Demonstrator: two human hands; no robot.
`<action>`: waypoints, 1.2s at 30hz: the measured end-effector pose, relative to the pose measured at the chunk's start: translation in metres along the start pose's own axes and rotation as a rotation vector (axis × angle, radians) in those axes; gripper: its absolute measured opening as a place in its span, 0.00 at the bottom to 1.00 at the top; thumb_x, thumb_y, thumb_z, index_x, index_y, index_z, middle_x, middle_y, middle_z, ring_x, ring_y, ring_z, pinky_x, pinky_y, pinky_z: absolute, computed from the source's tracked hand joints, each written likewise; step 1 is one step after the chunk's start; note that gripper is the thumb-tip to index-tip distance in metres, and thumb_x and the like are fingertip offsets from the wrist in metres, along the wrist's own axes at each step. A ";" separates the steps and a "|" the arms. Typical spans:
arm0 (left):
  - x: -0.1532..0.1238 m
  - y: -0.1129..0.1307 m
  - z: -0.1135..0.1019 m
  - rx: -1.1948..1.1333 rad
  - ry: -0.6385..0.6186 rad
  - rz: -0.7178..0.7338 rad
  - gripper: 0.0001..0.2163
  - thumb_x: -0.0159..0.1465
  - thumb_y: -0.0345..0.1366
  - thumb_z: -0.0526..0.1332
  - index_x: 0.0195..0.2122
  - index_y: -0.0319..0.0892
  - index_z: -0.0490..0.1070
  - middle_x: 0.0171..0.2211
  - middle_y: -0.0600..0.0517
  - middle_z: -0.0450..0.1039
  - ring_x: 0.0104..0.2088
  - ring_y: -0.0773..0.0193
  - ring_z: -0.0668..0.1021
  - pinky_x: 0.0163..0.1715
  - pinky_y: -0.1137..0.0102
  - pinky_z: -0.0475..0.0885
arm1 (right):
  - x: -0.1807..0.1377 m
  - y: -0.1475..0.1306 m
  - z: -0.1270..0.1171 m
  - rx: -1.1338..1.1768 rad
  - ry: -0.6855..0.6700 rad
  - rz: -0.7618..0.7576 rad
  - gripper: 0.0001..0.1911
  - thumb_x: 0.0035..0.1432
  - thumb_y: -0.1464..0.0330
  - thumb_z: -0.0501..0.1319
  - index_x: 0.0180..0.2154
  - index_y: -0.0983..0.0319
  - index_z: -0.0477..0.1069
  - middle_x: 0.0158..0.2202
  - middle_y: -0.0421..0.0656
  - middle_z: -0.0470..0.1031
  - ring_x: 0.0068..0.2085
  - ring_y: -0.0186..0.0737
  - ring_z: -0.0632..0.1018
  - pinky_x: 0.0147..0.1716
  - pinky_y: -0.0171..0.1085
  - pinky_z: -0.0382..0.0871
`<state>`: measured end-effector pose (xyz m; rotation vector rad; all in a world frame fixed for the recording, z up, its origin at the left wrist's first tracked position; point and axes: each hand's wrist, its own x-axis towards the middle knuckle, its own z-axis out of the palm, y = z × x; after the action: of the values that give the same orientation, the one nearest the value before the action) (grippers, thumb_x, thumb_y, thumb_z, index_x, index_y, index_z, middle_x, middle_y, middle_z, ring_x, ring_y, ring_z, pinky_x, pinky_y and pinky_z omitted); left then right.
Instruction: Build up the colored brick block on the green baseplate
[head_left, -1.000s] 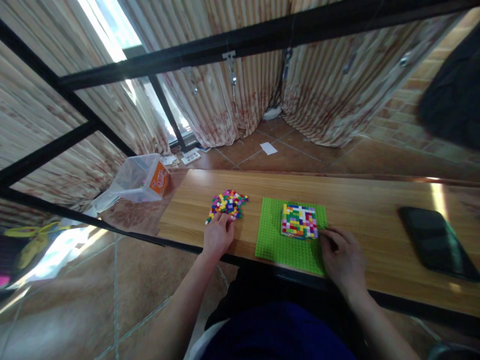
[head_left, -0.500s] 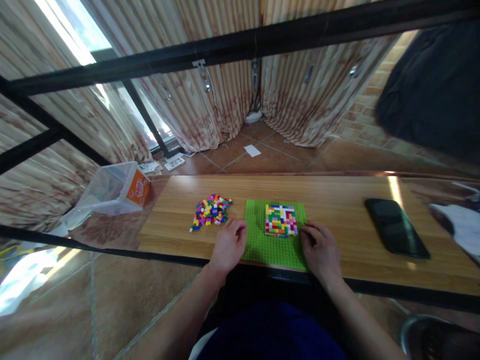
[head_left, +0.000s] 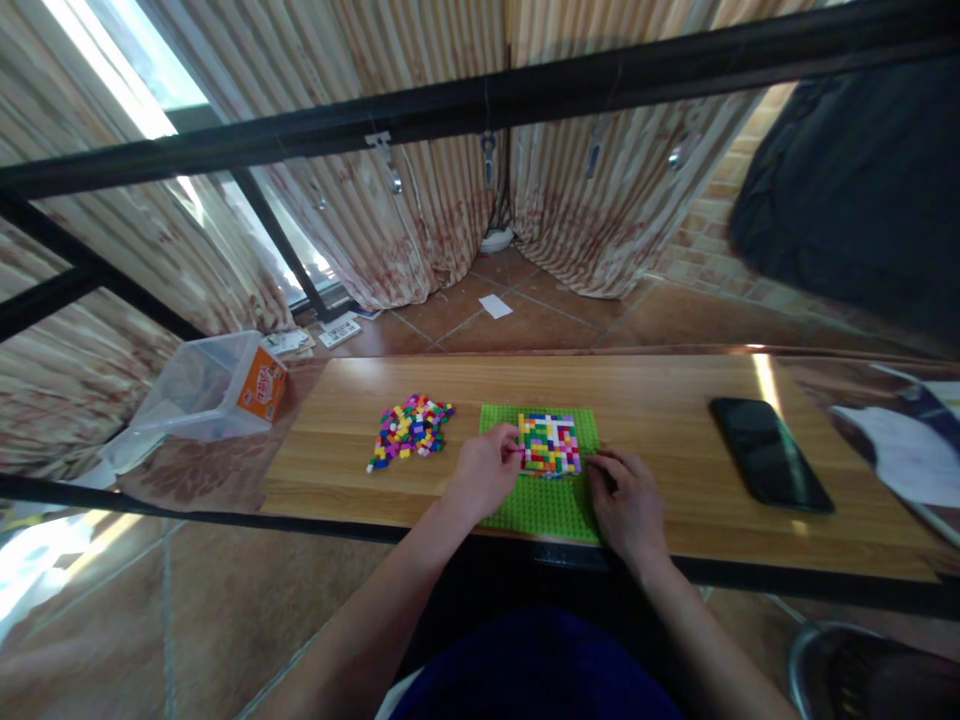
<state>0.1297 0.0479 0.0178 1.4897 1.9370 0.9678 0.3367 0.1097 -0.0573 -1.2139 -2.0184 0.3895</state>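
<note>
A green studded baseplate (head_left: 541,510) lies on the wooden table. On it stands a flat block of toy bricks (head_left: 551,443) in many colours, with a mostly even top. My left hand (head_left: 487,472) is at the block's left side, its thumb and index finger pinched on a small pink brick (head_left: 516,449). My right hand (head_left: 628,503) rests at the baseplate's right edge, close to the block's right side. Its fingers are curled together, and whatever may be between them is hidden. Left of the baseplate lies a pile of loose bricks (head_left: 411,430).
A black phone (head_left: 771,455) lies on the right part of the table (head_left: 675,400). Beyond the left end, a clear plastic box (head_left: 214,385) with an orange label stands on the floor. A black metal bar (head_left: 450,108) crosses above the table, before the curtains.
My left hand has moved right, from the baseplate's left edge to the brick block's left side. The right hand stays by the baseplate's right edge. The whole view has shifted slightly.
</note>
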 end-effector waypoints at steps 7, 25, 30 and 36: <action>0.004 0.005 -0.004 0.001 -0.031 -0.004 0.09 0.59 0.26 0.59 0.39 0.41 0.74 0.28 0.52 0.78 0.28 0.65 0.78 0.30 0.71 0.71 | -0.001 0.000 0.000 0.009 0.007 -0.004 0.12 0.62 0.65 0.55 0.38 0.60 0.76 0.44 0.49 0.75 0.46 0.47 0.74 0.47 0.48 0.70; 0.015 -0.007 0.007 -0.621 -0.082 -0.450 0.11 0.54 0.30 0.65 0.38 0.36 0.72 0.21 0.56 0.71 0.19 0.72 0.70 0.23 0.75 0.64 | -0.002 0.002 0.005 -0.002 0.032 -0.032 0.13 0.63 0.65 0.54 0.38 0.62 0.76 0.43 0.49 0.75 0.45 0.46 0.75 0.46 0.47 0.71; 0.015 -0.008 0.006 -0.805 -0.120 -0.566 0.16 0.50 0.32 0.70 0.39 0.36 0.71 0.20 0.58 0.69 0.18 0.74 0.69 0.23 0.75 0.67 | -0.002 0.001 0.004 -0.016 0.028 -0.032 0.13 0.63 0.64 0.54 0.38 0.62 0.76 0.44 0.50 0.75 0.45 0.46 0.74 0.47 0.47 0.71; 0.016 -0.007 0.014 -0.799 -0.062 -0.577 0.15 0.50 0.30 0.69 0.38 0.37 0.71 0.23 0.57 0.71 0.18 0.74 0.70 0.23 0.75 0.68 | -0.003 0.004 0.006 -0.027 0.034 -0.037 0.15 0.63 0.63 0.54 0.37 0.62 0.76 0.44 0.51 0.75 0.45 0.47 0.75 0.47 0.47 0.71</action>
<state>0.1316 0.0658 0.0045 0.4690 1.5016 1.1832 0.3359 0.1100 -0.0647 -1.1906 -2.0199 0.3222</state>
